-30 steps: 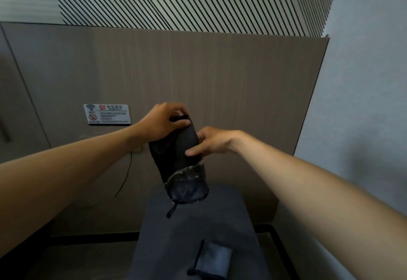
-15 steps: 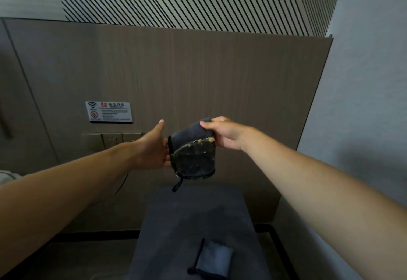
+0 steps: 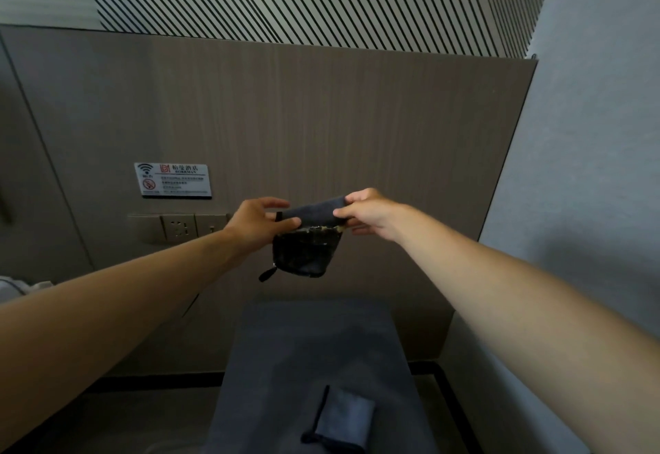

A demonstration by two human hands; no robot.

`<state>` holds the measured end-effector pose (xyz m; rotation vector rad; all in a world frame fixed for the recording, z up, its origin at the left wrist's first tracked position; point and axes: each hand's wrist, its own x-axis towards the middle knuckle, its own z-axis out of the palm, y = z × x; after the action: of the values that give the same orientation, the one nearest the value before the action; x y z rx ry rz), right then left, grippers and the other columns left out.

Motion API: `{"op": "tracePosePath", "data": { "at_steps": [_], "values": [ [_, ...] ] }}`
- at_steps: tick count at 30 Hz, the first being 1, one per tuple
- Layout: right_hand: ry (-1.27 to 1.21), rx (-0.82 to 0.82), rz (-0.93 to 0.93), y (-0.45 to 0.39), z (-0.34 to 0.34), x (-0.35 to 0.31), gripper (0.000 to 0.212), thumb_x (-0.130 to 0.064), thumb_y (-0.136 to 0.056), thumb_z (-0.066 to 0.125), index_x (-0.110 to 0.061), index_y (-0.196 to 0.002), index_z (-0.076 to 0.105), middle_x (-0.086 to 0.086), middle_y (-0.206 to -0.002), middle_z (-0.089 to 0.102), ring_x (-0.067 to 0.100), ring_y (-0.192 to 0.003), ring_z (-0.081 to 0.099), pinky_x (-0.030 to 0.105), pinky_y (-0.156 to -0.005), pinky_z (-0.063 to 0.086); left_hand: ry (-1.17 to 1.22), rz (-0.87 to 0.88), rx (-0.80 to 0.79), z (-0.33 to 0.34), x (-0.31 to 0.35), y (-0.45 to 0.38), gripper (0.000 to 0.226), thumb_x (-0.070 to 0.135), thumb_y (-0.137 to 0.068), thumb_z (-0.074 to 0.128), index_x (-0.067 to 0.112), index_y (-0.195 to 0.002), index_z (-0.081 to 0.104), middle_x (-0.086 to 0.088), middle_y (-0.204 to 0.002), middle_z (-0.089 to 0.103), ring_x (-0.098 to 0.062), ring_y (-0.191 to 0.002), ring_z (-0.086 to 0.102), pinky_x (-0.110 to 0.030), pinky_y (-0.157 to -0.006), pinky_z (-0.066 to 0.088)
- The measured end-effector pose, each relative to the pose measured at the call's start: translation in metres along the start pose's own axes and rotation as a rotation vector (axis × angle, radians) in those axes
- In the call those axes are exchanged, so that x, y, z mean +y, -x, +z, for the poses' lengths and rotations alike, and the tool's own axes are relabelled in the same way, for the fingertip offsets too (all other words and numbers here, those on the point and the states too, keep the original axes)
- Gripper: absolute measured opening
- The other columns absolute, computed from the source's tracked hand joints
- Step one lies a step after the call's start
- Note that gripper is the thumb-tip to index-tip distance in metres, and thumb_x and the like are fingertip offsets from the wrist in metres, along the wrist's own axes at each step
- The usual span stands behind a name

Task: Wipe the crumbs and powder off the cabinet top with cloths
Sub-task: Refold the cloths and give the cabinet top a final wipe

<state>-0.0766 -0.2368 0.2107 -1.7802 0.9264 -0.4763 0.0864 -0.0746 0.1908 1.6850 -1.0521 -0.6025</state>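
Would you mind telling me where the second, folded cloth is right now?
In the head view, the folded cloth lies low and centre on the cabinet top, below the soiled cloth held up by both hands.

One sign (image 3: 173,180) carries all the readable text — a small white plate fixed to the brown wall panel (image 3: 321,125), just above the row of wall sockets (image 3: 178,228). At its top left stands a Wi-Fi fan symbol with "Wi-Fi" under it, and below that a red no-smoking circle. To the right sits a red logo, then Chinese characters that look like 柏曼酒店, with "BORRMAN" in small capitals beneath — the finer lines of print lower down are too small to read.
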Motion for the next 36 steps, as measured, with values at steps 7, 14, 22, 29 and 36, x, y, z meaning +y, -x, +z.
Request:
{"op": "tracePosePath", "data": {
  "at_steps": [7, 14, 22, 29, 36],
  "values": [
    [-0.010, -0.010, -0.095, -0.003, -0.008, 0.009, 0.060, -0.012, -0.080, 0.080, -0.021, -0.133, 0.053, 0.009, -0.114, 0.069, 0.019, -0.090, 0.069, 0.027, -0.067, 0.054, 0.133, -0.066, 0.012, 0.007, 0.005, 0.000, 0.025, 0.021, -0.086, 0.075, 0.011, -0.109, 0.071, -0.013, -0.106, 0.072, -0.024, -0.099, 0.071, -0.033, -0.079, 0.061],
    [-0.110, -0.065, -0.173, -0.001, -0.007, 0.009, 0.051, 0.006, -0.084, 0.069, -0.024, -0.124, 0.059, 0.008, -0.121, 0.064, 0.023, -0.108, 0.063, 0.025, -0.066, 0.053, 0.351, -0.387, -0.088, 0.017, 0.012, -0.001, 0.035, 0.000, -0.086, 0.070, 0.012, -0.113, 0.051, -0.013, -0.113, 0.063, -0.024, -0.095, 0.067, -0.033, -0.072, 0.057],
    [-0.246, -0.237, -0.198, 0.006, -0.009, 0.007, 0.055, 0.014, -0.091, 0.051, -0.027, -0.127, 0.056, 0.002, -0.129, 0.059, 0.017, -0.108, 0.059, 0.023, -0.069, 0.052, 0.461, -0.573, -0.325, 0.016, 0.012, -0.005, 0.010, 0.000, -0.094, 0.054, 0.001, -0.102, 0.058, -0.011, -0.089, 0.063, -0.018, -0.084, 0.060, -0.027, -0.080, 0.050],
    [-0.255, -0.152, -0.144, -0.001, -0.012, 0.004, 0.035, 0.012, -0.092, 0.052, -0.011, -0.116, 0.061, 0.007, -0.115, 0.064, 0.023, -0.103, 0.063, 0.030, -0.081, 0.054, 0.374, -0.334, -0.264, 0.016, 0.014, -0.002, 0.044, -0.010, -0.082, 0.066, 0.007, -0.121, 0.062, -0.016, -0.120, 0.066, -0.029, -0.109, 0.064, -0.040, -0.088, 0.059],
    [-0.266, -0.027, -0.229, -0.006, -0.016, 0.006, 0.023, 0.005, -0.094, 0.056, -0.012, -0.100, 0.069, 0.005, -0.096, 0.070, 0.016, -0.090, 0.066, 0.024, -0.070, 0.055, -0.072, 0.411, 0.136, 0.006, 0.026, -0.005, 0.019, -0.012, -0.080, 0.070, 0.004, -0.090, 0.073, -0.005, -0.103, 0.065, -0.016, -0.094, 0.065, -0.028, -0.082, 0.055]
  ]
}}
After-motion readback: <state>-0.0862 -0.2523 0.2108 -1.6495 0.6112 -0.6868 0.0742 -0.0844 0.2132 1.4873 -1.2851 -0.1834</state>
